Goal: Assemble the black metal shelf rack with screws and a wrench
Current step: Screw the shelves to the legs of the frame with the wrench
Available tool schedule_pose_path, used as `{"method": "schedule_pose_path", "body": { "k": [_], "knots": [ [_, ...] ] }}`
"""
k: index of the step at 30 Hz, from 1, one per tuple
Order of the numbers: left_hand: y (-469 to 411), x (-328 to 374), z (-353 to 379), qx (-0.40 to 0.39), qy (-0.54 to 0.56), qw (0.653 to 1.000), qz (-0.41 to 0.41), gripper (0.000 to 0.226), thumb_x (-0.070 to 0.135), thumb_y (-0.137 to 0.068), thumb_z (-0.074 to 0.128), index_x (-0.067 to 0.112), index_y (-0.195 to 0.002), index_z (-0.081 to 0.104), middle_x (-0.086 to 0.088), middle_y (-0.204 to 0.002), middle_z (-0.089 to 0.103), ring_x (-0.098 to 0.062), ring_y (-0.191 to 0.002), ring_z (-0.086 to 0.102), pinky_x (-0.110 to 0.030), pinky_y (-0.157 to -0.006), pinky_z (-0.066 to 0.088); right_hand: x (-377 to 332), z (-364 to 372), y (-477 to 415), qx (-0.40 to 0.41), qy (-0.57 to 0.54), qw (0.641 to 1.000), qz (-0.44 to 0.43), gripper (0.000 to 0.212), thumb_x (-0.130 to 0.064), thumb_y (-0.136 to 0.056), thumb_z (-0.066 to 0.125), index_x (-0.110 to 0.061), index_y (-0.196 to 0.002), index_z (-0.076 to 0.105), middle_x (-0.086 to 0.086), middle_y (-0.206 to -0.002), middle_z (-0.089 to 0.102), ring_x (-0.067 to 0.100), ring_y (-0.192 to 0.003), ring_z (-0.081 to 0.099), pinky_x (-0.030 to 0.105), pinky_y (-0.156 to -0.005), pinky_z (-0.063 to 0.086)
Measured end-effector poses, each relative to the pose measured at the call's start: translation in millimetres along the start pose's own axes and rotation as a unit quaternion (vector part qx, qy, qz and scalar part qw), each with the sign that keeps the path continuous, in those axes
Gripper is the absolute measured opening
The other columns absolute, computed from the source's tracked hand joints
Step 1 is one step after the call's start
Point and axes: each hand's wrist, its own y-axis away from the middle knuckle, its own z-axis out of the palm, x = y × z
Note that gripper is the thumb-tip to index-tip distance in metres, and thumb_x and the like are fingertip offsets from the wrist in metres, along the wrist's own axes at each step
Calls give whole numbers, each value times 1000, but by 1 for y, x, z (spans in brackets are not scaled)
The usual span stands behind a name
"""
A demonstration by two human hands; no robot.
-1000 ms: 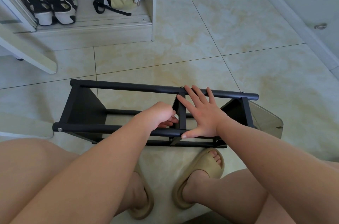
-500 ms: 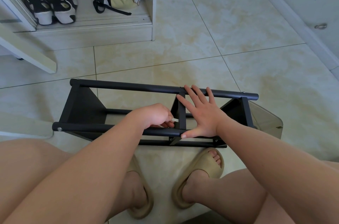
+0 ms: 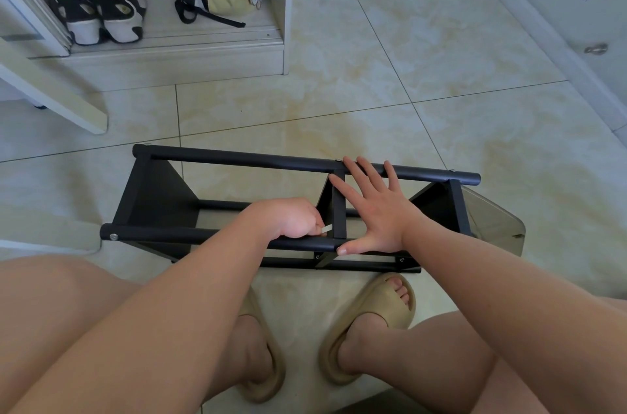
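I see the black rack (image 3: 237, 161) lying on the tiled floor (image 3: 441, 108) just beyond the sandalled feet, left hand (image 3: 288, 218) curled, pinching a small flat silvery tool (image 3: 326, 229) beside the middle crossbar, right hand (image 3: 376, 213) spread flat across the 2 upper rails

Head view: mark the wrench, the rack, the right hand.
wrench (image 3: 326, 229), head view, exposed silver end.
rack (image 3: 237, 159), head view, far top bar.
right hand (image 3: 381, 215), head view, back of the hand.
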Motion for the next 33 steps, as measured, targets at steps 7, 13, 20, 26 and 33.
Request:
{"method": "schedule_pose_path", "body": {
  "k": [7,13,20,26,33],
  "knots": [
    [-2,-7,-5,39,-23,999,-16,23,22,-92,60,13,-107,75,-9,-115,70,-27,-103,63,-41,-98,47,0,0,-1,0,-1,1000,2,127,-106,-61,19,-33,-158,-20,7,-164,-30,32,-152,-26,66,-118,-13],
    [-6,-6,-2,64,5,998,9,13,22,-88,65,26,-92,76,5,-94,72,-20,-94,65,-34,-89,52,0,1,0,3,-1,1000,0,126,-105,-61,19,-33,-157,-21,7,-164,-30,31,-152,-26,66,-118,-13],
    [-13,-1,3,75,188,979,-13,21,17,-97,57,30,-84,67,3,-97,71,-16,-95,66,-32,-85,54,0,2,-1,6,-3,1000,-3,126,-106,-61,17,-34,-157,-21,7,-165,-29,31,-152,-26,66,-118,-11],
    [-14,7,7,106,387,910,-104,15,19,-98,57,21,-86,65,6,-73,75,-10,-80,72,-31,-84,58,1,3,-1,7,-4,1000,-3,126,-106,-61,16,-34,-157,-21,7,-165,-29,31,-152,-26,67,-117,-12],
    [-9,14,6,127,409,896,-115,9,25,-99,58,18,-101,63,7,-82,73,-11,-88,69,-34,-92,54,1,3,-1,8,-6,1000,-2,126,-107,-60,15,-34,-157,-21,6,-165,-28,31,-152,-25,66,-118,-13]
  ]
}}
